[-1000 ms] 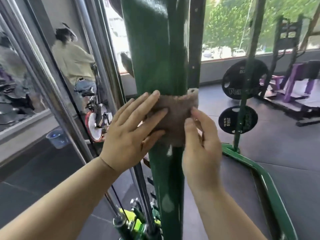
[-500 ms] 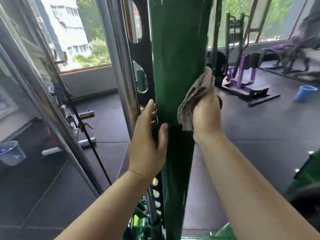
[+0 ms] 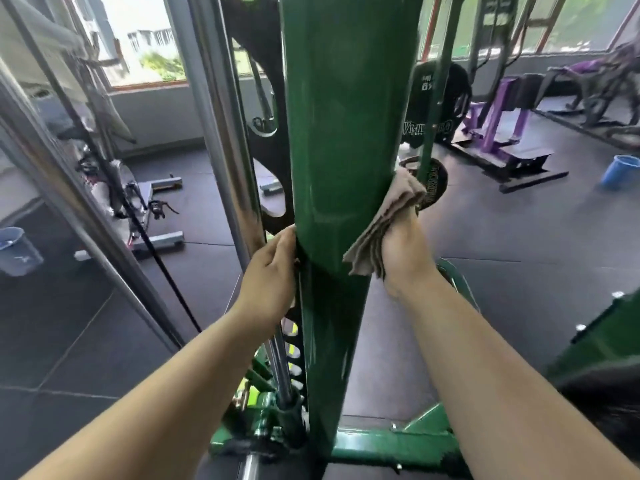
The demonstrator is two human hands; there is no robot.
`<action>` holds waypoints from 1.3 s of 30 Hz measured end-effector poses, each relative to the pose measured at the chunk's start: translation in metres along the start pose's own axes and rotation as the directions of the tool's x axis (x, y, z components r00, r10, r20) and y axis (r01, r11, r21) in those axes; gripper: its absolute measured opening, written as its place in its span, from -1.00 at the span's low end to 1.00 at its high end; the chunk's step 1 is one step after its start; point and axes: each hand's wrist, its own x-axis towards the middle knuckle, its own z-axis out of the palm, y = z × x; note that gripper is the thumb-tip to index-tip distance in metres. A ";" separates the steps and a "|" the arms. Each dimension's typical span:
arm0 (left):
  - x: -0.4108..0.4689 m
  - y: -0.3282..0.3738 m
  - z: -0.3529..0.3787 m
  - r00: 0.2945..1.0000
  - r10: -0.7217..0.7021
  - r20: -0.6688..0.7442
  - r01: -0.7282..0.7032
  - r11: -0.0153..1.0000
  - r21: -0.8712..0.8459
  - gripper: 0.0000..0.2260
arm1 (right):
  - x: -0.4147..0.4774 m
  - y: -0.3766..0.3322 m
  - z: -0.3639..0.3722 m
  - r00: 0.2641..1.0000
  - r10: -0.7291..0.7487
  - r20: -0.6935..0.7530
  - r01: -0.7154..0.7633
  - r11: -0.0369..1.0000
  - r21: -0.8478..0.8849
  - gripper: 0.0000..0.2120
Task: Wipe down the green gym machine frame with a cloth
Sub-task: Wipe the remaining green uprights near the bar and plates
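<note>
meanwhile right hand (image 3: 405, 251) grips folded brown cloth (image 3: 384, 223) against green upright post (image 3: 332, 168)'s side; left hand (image 3: 273, 275) clasps the opposite edge, likely bracing.

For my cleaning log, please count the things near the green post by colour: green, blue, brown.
Green: 1, thick green metal upright post
Blue: 2, blue plastic bucket at right, blue plastic bucket at left
Brown: 1, folded brown cloth in right hand
Total: 4
</note>
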 end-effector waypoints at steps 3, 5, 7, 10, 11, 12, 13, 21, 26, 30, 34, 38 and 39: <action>-0.003 -0.003 0.006 0.999 -0.011 -0.054 0.009 0.999 -0.043 -0.66 | -0.010 0.043 -0.014 0.990 0.137 0.022 -0.136 0.989 -0.055 -0.66; -0.004 -0.005 0.009 0.994 -0.035 -0.105 0.029 0.998 -0.062 -0.66 | -0.014 0.051 -0.022 0.978 0.203 0.047 -0.200 0.977 -0.070 -0.66; -0.006 -0.007 0.013 0.987 -0.056 -0.149 0.047 0.997 -0.065 -0.67 | -0.008 0.045 -0.025 0.970 0.224 0.098 -0.221 0.974 -0.040 -0.67; -0.009 -0.009 0.017 0.982 -0.058 -0.181 0.044 0.996 -0.083 -0.68 | -0.001 0.038 -0.020 0.982 0.111 0.154 -0.129 0.985 0.112 -0.63; -0.010 -0.009 0.018 0.980 -0.055 -0.193 0.036 0.994 -0.101 -0.68 | -0.003 0.039 -0.019 0.987 0.067 0.143 -0.085 0.989 0.122 -0.60; -0.010 -0.010 0.019 0.978 -0.052 -0.204 0.029 0.993 -0.117 -0.68 | -0.007 0.044 -0.020 0.988 0.005 0.154 -0.021 0.994 0.103 -0.57; -0.010 -0.009 0.022 0.975 -0.053 -0.217 0.024 0.991 -0.131 -0.68 | -0.012 0.055 -0.023 0.984 -0.044 0.174 0.034 0.998 0.062 -0.55; -0.010 -0.022 0.033 0.958 -0.044 -0.284 -0.003 0.987 -0.162 -0.64 | -0.023 0.101 -0.061 0.912 0.330 0.241 -0.321 0.944 -0.079 -0.67; -0.009 -0.022 0.028 0.969 -0.059 -0.242 0.018 0.986 -0.168 -0.66 | 0.002 0.055 -0.044 0.943 0.101 0.318 -0.158 0.975 0.158 -0.56; -0.011 -0.029 0.026 0.981 -0.037 -0.193 -0.001 0.981 -0.193 -0.66 | -0.009 0.088 -0.057 0.917 0.359 0.174 -0.343 0.932 -0.116 -0.64; -0.018 -0.047 0.018 0.994 -0.064 -0.093 0.047 0.984 -0.172 -0.68 | -0.031 0.104 -0.059 0.872 0.489 0.026 -0.453 0.825 -0.337 -0.66; -0.025 -0.058 0.011 0.991 -0.121 -0.060 0.110 0.981 -0.159 -0.71 | -0.054 0.085 -0.040 0.992 0.125 -0.008 -0.115 0.879 -0.463 -0.56; -0.026 -0.057 0.011 0.991 -0.123 -0.050 0.112 0.978 -0.176 -0.72 | -0.059 0.082 -0.035 1.000 0.000 -0.003 -0.001 0.860 -0.510 -0.51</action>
